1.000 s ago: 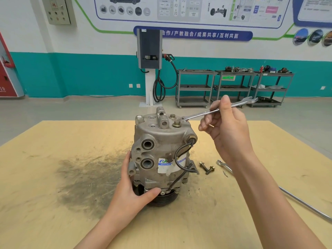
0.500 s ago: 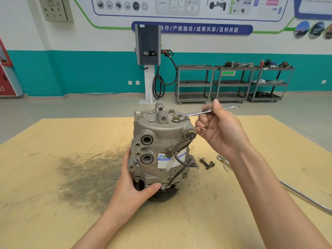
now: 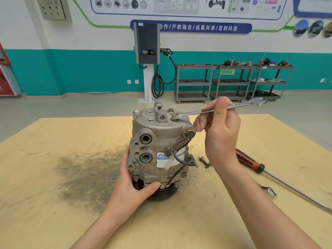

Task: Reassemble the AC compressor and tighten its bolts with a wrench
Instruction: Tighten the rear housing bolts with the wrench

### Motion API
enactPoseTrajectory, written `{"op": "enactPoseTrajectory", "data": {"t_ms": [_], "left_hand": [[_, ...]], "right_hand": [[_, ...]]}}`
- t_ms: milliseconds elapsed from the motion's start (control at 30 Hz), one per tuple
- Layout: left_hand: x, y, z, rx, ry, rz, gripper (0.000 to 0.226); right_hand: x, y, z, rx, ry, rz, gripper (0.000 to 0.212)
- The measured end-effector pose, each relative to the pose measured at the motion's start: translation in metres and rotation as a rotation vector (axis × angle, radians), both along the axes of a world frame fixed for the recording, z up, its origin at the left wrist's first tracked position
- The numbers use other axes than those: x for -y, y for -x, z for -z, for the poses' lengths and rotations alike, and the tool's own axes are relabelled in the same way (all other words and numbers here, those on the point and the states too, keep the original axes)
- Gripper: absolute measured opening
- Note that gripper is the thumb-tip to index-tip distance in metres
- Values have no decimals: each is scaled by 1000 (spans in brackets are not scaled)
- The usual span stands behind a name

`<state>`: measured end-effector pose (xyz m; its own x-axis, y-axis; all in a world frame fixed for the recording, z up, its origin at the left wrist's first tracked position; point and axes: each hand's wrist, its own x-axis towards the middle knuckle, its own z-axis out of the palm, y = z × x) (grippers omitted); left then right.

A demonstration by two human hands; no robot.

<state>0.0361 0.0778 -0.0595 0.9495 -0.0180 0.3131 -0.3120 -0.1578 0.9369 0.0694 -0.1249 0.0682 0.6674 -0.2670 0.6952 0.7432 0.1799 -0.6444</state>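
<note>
The grey AC compressor (image 3: 158, 141) stands upright, pulley down, in the middle of the wooden table (image 3: 53, 141). My left hand (image 3: 131, 187) grips its lower left side, thumb across the front above the pulley. My right hand (image 3: 219, 130) holds a silver wrench (image 3: 240, 106) by the shaft, its open end seated on a bolt (image 3: 174, 118) on the compressor's top right. A second bolt (image 3: 170, 110) stands just behind it on the top face.
Two loose bolts (image 3: 204, 161) lie on the table right of the compressor. A red-handled long screwdriver (image 3: 251, 162) and another wrench (image 3: 269, 190) lie farther right. A dark grease stain (image 3: 86, 173) covers the table's left. Metal carts (image 3: 231, 81) and a charger post (image 3: 147, 56) stand behind.
My right hand swung the wrench handle toward me and then back out to the right, the open end staying at the top bolt. My left hand kept its grip on the compressor.
</note>
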Motion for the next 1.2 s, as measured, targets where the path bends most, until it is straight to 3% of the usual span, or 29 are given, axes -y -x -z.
{"op": "enactPoseTrajectory", "data": {"t_ms": [67,200,367,433,600,867,1033,1200], "left_hand": [[0,0,-1,-11,-2,-4,135],[1,0,-2,-19,-15,-27,118],[1,0,-2,-12,1,-14,118],[2,0,-2,-7,-2,-10,114],[2,1,-2,-4,-2,-13,113],[1,0,-1,1,1,-8,116],[1,-1,-1,8,4,-5,123],[0,-1,-1,5,0,-10,118]], "right_hand": [[-2,6,-1,43,67,90,32],[-4,19,-9,183,273,258,25],[-12,31,-20,431,668,617,42],[-12,33,-22,457,693,633,45],[-1,31,-27,222,379,326,30],[14,6,-22,-245,30,-118,41],[19,3,-22,-344,-58,-295,42],[19,5,-23,-344,-9,-288,41]]}}
